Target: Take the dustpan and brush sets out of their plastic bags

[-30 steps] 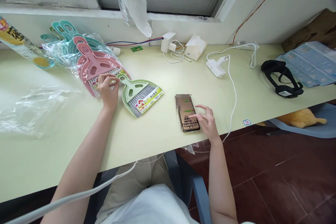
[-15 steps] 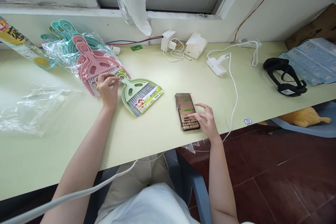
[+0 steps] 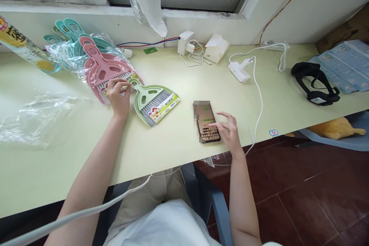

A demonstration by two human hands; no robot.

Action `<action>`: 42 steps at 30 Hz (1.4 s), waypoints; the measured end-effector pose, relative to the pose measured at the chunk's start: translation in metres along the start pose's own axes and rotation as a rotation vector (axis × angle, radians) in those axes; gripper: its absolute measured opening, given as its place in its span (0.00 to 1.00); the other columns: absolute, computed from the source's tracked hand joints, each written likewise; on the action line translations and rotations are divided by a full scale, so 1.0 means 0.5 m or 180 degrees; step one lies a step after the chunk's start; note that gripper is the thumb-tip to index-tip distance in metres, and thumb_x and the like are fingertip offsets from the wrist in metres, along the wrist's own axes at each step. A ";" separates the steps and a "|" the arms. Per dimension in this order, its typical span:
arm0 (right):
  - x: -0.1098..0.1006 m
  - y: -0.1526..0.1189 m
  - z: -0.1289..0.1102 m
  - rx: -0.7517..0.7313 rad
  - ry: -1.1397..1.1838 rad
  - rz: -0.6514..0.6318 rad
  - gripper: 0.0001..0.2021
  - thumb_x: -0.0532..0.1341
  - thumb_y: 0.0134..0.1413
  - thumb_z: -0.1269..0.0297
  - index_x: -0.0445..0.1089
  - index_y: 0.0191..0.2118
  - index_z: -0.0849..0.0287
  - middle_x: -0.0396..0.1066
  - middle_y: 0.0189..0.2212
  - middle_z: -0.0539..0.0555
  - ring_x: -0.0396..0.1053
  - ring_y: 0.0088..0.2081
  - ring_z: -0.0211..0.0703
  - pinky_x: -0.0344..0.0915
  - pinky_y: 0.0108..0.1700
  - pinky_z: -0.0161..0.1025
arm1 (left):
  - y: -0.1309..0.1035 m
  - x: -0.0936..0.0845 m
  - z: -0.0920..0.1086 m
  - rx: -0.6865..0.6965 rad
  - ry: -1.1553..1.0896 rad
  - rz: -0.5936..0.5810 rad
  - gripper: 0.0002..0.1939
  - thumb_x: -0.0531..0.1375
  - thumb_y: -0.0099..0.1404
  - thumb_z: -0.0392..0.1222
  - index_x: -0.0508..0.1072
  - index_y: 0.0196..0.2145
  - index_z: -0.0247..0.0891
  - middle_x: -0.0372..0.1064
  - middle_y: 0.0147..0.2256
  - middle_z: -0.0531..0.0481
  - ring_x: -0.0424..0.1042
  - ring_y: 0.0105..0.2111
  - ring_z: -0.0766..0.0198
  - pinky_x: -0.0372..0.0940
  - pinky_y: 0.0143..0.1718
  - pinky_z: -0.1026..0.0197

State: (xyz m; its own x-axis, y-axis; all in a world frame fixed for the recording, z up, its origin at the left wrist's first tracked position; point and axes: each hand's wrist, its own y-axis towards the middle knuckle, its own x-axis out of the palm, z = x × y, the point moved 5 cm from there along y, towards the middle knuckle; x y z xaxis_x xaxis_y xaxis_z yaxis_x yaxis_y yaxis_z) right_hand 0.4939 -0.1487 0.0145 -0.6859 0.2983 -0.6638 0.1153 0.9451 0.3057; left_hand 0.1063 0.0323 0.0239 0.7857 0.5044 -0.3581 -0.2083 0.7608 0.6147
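A small green dustpan and brush set [image 3: 150, 100] with grey bristles and a printed label lies on the table. My left hand [image 3: 118, 96] pinches the end of its handle between thumb and fingers. Behind that hand is a stack of pink dustpan sets [image 3: 105, 71], partly covered by it. To the right lies a smartphone [image 3: 206, 121] showing a chat and a keyboard, part of it pixelated. My right hand [image 3: 228, 130] hovers at the phone's right side, fingers spread and one fingertip over the screen, holding nothing.
Turquoise dustpans [image 3: 72, 32] in clear plastic stand against the wall. A plastic bag [image 3: 34, 119] lies at left. White chargers [image 3: 186, 42], a power adapter [image 3: 239, 71] with a cable, and a black headset [image 3: 315, 84] are at the back and right. A white cable [image 3: 86, 212] crosses in front.
The fingers of my right hand have shifted slightly over the phone. My left hand keeps its pinch on the green handle. The whole view has moved a little.
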 end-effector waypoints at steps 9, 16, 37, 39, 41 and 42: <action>-0.012 -0.003 0.026 0.0384 -0.0019 0.0549 0.19 0.51 0.64 0.53 0.79 0.35 0.50 0.66 0.53 0.54 0.56 0.58 0.51 0.52 0.62 0.58 | 0.000 -0.001 0.003 0.0006 0.0079 -0.0039 0.05 0.59 0.61 0.33 0.73 0.31 0.42 0.66 0.41 0.47 0.69 0.45 0.60 0.72 0.35 0.61; -0.013 -0.005 0.032 0.0429 -0.0036 0.0626 0.20 0.51 0.64 0.53 0.79 0.34 0.51 0.66 0.53 0.55 0.57 0.58 0.51 0.52 0.63 0.59 | -0.001 -0.003 0.011 0.0015 0.0054 -0.0061 0.05 0.60 0.60 0.32 0.72 0.30 0.41 0.66 0.41 0.48 0.69 0.45 0.60 0.72 0.35 0.62; -0.008 -0.005 0.015 0.0217 0.0093 0.0279 0.19 0.52 0.63 0.54 0.78 0.30 0.50 0.66 0.53 0.53 0.57 0.58 0.52 0.51 0.63 0.57 | -0.001 -0.002 0.002 -0.0035 0.0060 -0.0081 0.04 0.60 0.60 0.37 0.75 0.32 0.42 0.67 0.42 0.46 0.69 0.45 0.59 0.72 0.35 0.61; -0.005 -0.005 0.008 0.0097 0.0138 0.0127 0.20 0.52 0.63 0.55 0.78 0.27 0.50 0.67 0.53 0.52 0.58 0.58 0.51 0.50 0.63 0.56 | -0.001 -0.002 0.000 -0.0013 0.0027 -0.0071 0.04 0.60 0.60 0.36 0.75 0.33 0.42 0.67 0.42 0.46 0.69 0.46 0.59 0.72 0.35 0.61; -0.003 -0.004 0.006 0.0029 0.0170 0.0029 0.21 0.52 0.64 0.55 0.77 0.25 0.50 0.68 0.52 0.52 0.59 0.57 0.51 0.50 0.64 0.55 | -0.001 -0.001 0.001 0.0003 -0.0013 -0.0072 0.04 0.60 0.60 0.36 0.75 0.32 0.42 0.67 0.42 0.46 0.69 0.46 0.59 0.72 0.34 0.61; -0.002 -0.004 0.006 0.0025 0.0176 0.0008 0.21 0.52 0.64 0.55 0.77 0.25 0.50 0.68 0.52 0.52 0.59 0.57 0.51 0.49 0.64 0.55 | -0.001 -0.001 0.002 0.0003 -0.0024 -0.0075 0.04 0.60 0.60 0.36 0.75 0.32 0.42 0.67 0.42 0.46 0.69 0.46 0.59 0.72 0.34 0.61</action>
State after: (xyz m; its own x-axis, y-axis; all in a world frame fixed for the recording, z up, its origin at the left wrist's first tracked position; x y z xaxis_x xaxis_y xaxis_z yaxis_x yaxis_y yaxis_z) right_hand 0.4966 -0.1507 0.0125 -0.7241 0.2931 -0.6243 0.1225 0.9454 0.3019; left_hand 0.1064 0.0311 0.0243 0.7947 0.4834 -0.3671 -0.1893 0.7720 0.6068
